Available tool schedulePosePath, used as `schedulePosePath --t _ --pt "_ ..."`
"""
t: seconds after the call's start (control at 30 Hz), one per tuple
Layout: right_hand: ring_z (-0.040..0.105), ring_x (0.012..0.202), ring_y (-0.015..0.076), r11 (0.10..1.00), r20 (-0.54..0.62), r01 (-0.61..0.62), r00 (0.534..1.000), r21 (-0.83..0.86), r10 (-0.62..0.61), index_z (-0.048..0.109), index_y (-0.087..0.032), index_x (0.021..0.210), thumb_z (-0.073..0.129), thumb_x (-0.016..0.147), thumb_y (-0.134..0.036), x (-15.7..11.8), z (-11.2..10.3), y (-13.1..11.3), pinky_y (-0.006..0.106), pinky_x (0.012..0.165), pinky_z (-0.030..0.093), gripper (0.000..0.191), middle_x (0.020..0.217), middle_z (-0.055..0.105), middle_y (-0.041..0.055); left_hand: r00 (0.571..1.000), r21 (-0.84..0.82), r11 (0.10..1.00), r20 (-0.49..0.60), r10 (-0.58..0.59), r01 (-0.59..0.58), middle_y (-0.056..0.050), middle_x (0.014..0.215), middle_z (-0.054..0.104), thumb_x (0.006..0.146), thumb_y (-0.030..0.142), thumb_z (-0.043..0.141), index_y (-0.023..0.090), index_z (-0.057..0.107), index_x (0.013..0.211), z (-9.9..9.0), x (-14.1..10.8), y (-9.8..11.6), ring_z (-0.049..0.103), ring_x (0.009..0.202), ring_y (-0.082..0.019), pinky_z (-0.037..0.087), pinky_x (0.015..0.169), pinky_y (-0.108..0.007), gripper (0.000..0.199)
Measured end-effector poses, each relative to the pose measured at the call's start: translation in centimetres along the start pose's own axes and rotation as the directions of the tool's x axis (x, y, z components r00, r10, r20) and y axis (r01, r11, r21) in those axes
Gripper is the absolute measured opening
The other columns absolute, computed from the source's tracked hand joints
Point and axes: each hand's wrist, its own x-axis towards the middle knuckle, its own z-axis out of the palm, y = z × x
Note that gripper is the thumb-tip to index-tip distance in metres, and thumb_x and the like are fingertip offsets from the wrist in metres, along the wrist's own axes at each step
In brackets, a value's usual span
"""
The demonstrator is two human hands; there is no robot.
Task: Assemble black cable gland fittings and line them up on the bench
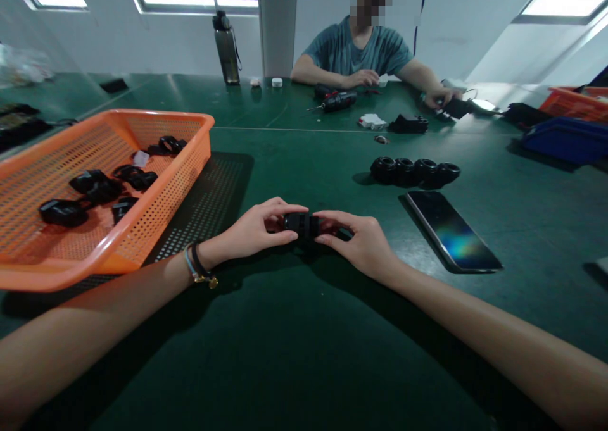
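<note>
Between my two hands, over the middle of the green table [304, 368], is a small black part [304, 225]. My left hand [254, 228] pinches its left end between thumb and fingers. At the right end, the thumb and fingers of my right hand [361, 241] close on the same part. Its finer shape is too dark to tell. Several black ring-shaped parts [413, 172] stand in a row beyond my right hand. Other black parts [95, 186] lie in an orange basket [161, 222] at the left.
A phone [451, 228] lies right of my right hand. Across the table sits a person [361, 51] near a power drill [338, 100] and a black block [408, 124]. A bottle [227, 51] stands at the back; a blue bin [565, 140] is at the right.
</note>
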Motion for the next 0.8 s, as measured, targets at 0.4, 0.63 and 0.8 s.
schedulePosePath --t 0.4,0.63,0.8 --pt "0.069 0.073 0.0164 1.0 -0.007 -0.002 1.0 -0.018 0.002 0.069 -0.019 0.101 0.069 0.072 -0.014 0.02 0.06 0.12 0.03 0.07 0.057 0.029 0.083 0.075 0.0009 1.0 -0.038 0.999 -0.006 -0.005 0.005 -0.001 0.1 0.047 0.075 0.026 0.064 0.022 0.061 0.115 0.07 -0.01 -0.03 0.054 0.077 -0.009 0.05 0.07 -0.023 0.04" --pt "0.069 0.072 0.0164 1.0 -0.01 0.004 1.0 -0.02 -0.004 0.07 -0.018 0.102 0.069 0.073 -0.014 0.1 0.14 0.16 0.03 0.07 0.056 0.03 0.083 0.075 0.0015 1.0 -0.028 1.0 -0.008 0.003 -0.004 -0.001 0.101 0.048 0.075 0.026 0.063 0.022 0.061 0.114 0.05 0.0 -0.02 0.055 0.08 -0.01 0.05 0.071 -0.024 0.04" --pt "0.069 0.072 0.0168 1.0 -0.007 -0.002 1.0 -0.028 0.002 0.07 -0.019 0.101 0.068 0.073 -0.016 0.06 0.07 0.09 0.03 0.069 0.056 0.028 0.083 0.075 0.0011 1.0 -0.015 1.0 -0.007 0.0 0.0 -0.002 0.101 0.048 0.076 0.027 0.063 0.022 0.06 0.115 0.04 -0.01 -0.04 0.055 0.081 -0.011 0.051 0.072 -0.024 0.04"
